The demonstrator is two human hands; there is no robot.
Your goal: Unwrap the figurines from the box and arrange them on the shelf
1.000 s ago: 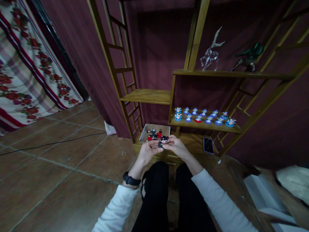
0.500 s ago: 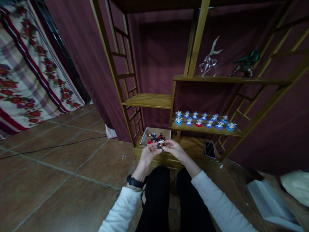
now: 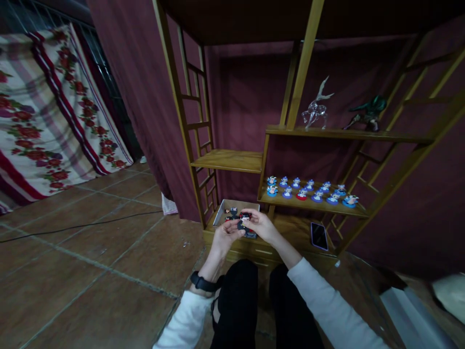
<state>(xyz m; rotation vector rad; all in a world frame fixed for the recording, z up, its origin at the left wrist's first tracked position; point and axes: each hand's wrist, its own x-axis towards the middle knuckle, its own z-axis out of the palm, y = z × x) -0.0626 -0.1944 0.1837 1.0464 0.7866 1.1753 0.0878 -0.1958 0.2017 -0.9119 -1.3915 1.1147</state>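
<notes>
Between my two hands is a small figurine (image 3: 245,217) with black hair, a pale face and a dark round base. My left hand (image 3: 225,237) grips it by the base from the left. The fingers of my right hand (image 3: 262,226) close on its upper right side and partly cover its body. Just behind my hands, a shallow white box (image 3: 220,213) rests on the bottom board of the wooden shelf. Several more figurines (image 3: 233,211) in black and red lie inside it, partly hidden by my hands.
Several small blue and purple figurines (image 3: 317,195) stand in two rows on the middle right shelf (image 3: 348,209). Below lies a phone (image 3: 319,236). A glass deer (image 3: 315,112) and a dark green figure (image 3: 371,114) stand higher up. A cable (image 3: 90,224) crosses the tiled floor.
The figurine has tilted in my hands, and my right fingers have shifted up over it. The view has tipped upward, so the shelf sits lower in it.
</notes>
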